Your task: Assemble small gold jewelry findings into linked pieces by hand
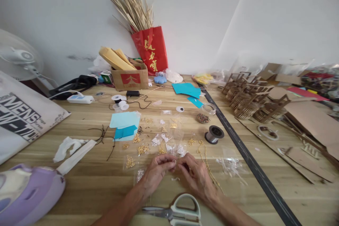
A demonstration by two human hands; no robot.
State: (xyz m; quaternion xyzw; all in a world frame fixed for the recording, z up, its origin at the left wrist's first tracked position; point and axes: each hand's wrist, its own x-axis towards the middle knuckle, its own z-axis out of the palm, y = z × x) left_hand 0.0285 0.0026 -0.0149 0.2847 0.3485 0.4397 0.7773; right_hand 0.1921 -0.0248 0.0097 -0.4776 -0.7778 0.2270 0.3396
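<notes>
Between the thumb and index finger of my left hand (158, 170) is a small silver-coloured ring (174, 161). My right hand (198, 174) is just beside it, fingertips curled together close to the ring; whatever they pinch is too small to make out. A few silver-coloured links (175, 179) lie on the table below my fingertips. Right of my right hand runs a gold-coloured chain (207, 162). Small bags of gold-coloured findings (143, 149) and silver-coloured pieces (180, 150) spread out beyond both hands. Nearer to me lie scissors (182, 212) with pale handles, partly cut off by the frame.
A wire spool (214, 134) and a bowl of beads (203, 118) stand right of centre. A dark strip (238, 148) crosses the wooden table. Bamboo-like chair models (246, 95) stand far right, blue sheets (124, 125) lie left, and a purple appliance (34, 194) sits front left.
</notes>
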